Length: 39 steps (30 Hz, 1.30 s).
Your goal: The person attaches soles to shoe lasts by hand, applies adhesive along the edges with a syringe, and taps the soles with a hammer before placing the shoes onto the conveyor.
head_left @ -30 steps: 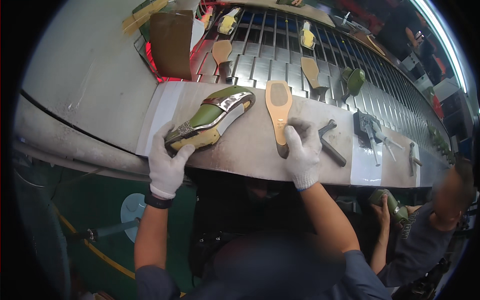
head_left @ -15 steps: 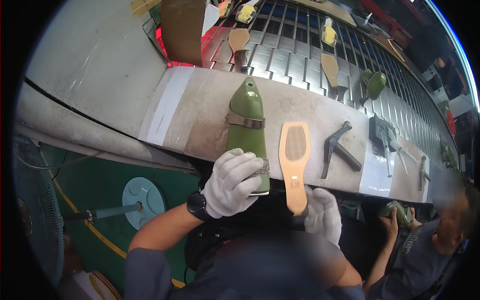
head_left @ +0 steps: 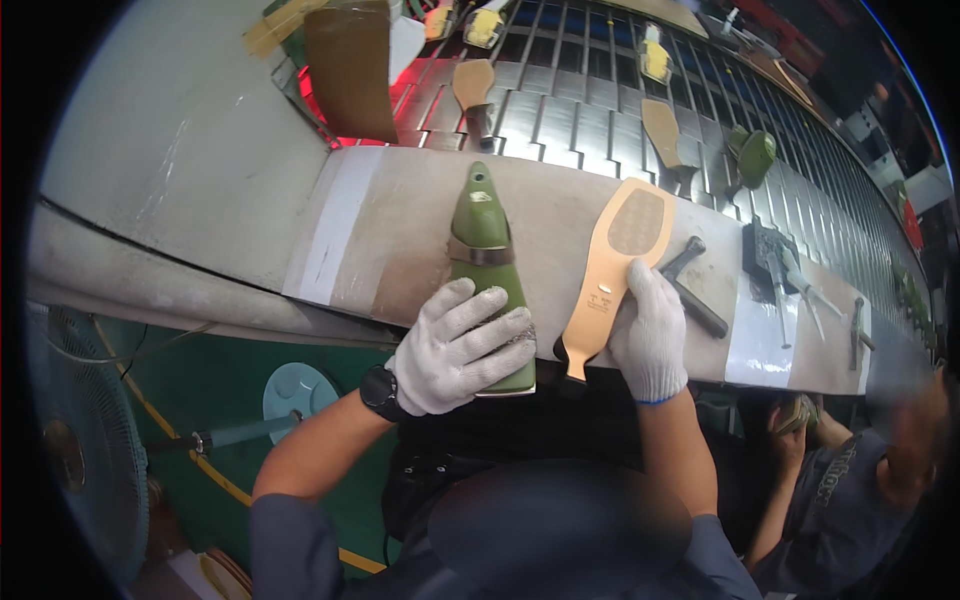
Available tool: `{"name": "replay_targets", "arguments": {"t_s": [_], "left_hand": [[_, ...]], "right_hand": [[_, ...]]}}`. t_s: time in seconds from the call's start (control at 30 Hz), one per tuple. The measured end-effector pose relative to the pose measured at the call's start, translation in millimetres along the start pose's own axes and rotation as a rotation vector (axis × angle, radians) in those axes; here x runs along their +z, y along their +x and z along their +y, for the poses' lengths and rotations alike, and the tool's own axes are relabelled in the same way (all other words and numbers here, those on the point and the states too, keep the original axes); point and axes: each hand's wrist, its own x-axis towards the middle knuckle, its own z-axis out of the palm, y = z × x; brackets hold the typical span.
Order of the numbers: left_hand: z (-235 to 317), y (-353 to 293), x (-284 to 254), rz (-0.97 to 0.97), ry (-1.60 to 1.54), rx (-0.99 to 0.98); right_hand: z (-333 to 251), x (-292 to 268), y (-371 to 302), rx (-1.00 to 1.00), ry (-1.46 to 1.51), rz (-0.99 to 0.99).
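My left hand (head_left: 462,350), in a white knit glove, is wrapped over the wide end of a green shoe last (head_left: 482,226). A brown strap (head_left: 482,254) crosses the last, and a glittery band shows partly under my fingers. The last lies on the bench with its narrow end away from me. In my right gloved hand (head_left: 650,335) is a tan shoe sole (head_left: 600,270), thumb on its face, with a textured forefoot patch and a dark heel at its near end. A hammer (head_left: 700,290) lies just right of that hand.
Beyond the bench (head_left: 400,210) runs a slatted metal conveyor (head_left: 545,110) carrying soles and lasts. Farther right on the bench are a dark block with tools (head_left: 768,265) and a smaller hammer (head_left: 857,330). A co-worker's hands (head_left: 790,425) hold a green last. A fan (head_left: 85,440) stands at left.
My right hand has taken hold of the sole and lifted it, tilting its forefoot to the right. My left hand stays on the last, which has shifted slightly left and turned.
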Motion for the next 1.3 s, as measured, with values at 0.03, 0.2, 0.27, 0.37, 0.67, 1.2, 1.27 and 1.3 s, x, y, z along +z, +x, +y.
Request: {"name": "replay_targets", "arguments": {"t_s": [0.03,0.2,0.27,0.37,0.67,1.2,1.27,1.3], "left_hand": [[-1.7,8.0,-6.6,0.002,-0.011,0.007],[-22.9,80.4,-48.7,0.398,-0.553,-0.458],[-22.4,133.8,-76.7,0.518,-0.915,-0.880],[-34.9,144.5,-96.5,0.469,-1.175,-0.956],[-9.1,154.3,-66.5,0.294,-1.318,-0.778],[-11.9,137.2,-88.9,0.192,-1.400,-0.811],[-10.1,135.8,-90.6,0.193,-1.402,-0.825],[-9.6,136.0,-91.6,0.189,-1.409,-0.832]], "right_hand": [[1.6,-4.0,3.1,-0.042,0.129,-0.049],[3.7,4.0,10.0,-0.055,0.184,-0.060],[3.5,-5.9,8.8,-0.052,0.176,-0.033],[-9.1,-1.8,-14.1,-0.058,0.114,0.011],[-50.3,61.2,-103.5,-0.053,-0.308,-0.316],[-31.6,103.6,-72.3,-0.190,-0.580,-0.318],[-31.7,105.0,-72.5,-0.229,-0.556,-0.300],[-36.1,103.0,-73.3,-0.187,-0.608,-0.315]]}}
